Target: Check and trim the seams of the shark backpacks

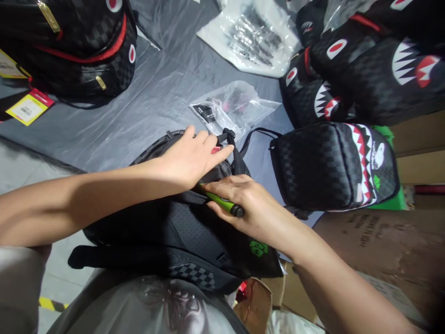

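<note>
A black backpack (153, 222) lies in front of me at the table's near edge, with its padded back and a checkered strap showing. My left hand (189, 160) is on its upper part, fingers bent over the fabric and thumb stretched to the right. A small red patch (215, 150) shows beside that thumb. My right hand (239, 197) is closed around a slim green tool with a round black end (224, 202). The tool's far end is hidden at the bag, below my left hand. A black strap with a buckle (229, 135) rises just beyond both hands.
Another shark-mouth backpack (313, 167) lies at the right, above cardboard boxes (368, 250). More shark-face bags (365, 69) are piled at the back right. Tagged backpacks (86, 69) stand at the left. Clear plastic bags (239, 104) with contents lie on the grey cover (163, 93).
</note>
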The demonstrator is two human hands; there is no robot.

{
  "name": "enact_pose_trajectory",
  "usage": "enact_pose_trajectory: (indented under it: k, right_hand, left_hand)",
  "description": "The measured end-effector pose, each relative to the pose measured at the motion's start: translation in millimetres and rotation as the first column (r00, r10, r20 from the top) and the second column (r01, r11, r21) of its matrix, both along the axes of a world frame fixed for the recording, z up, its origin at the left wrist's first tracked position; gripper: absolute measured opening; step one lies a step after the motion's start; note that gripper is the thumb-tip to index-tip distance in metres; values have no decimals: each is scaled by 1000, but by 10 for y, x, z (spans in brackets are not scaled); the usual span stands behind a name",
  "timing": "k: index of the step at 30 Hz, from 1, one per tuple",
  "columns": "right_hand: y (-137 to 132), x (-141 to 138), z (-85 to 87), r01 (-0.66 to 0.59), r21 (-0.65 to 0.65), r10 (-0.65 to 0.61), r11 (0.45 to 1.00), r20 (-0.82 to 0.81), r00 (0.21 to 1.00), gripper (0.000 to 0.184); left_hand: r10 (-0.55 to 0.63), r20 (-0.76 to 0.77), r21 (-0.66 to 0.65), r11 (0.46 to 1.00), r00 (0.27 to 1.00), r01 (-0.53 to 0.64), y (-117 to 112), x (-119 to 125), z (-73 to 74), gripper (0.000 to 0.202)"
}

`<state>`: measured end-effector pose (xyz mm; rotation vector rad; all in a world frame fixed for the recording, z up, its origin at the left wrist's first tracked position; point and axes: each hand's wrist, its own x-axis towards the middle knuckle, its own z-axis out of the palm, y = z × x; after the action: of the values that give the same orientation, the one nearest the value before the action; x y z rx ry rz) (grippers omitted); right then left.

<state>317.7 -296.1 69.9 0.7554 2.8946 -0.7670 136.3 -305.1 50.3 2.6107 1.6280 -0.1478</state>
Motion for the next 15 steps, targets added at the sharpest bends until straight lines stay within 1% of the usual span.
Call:
enact_pose_trajectory:
  k: [3,7,15]
  right_hand:
    - [-8,-13,19,4,9,-4,1000,33,999,25]
    - [-17,-9,62,6,47,-11,999,120,993,22]
    - [-14,-38,81,9,46,-17,999,162,987,18]
  left_hand:
    - [-2,-23,-1,1000,1000,2,-1,1,-1,67]
    - [-14,-38,25,1000,999,15,-9,-3,-15,69]
    - [6,-13,28,1000,1000,-6,-23,-7,-30,69]
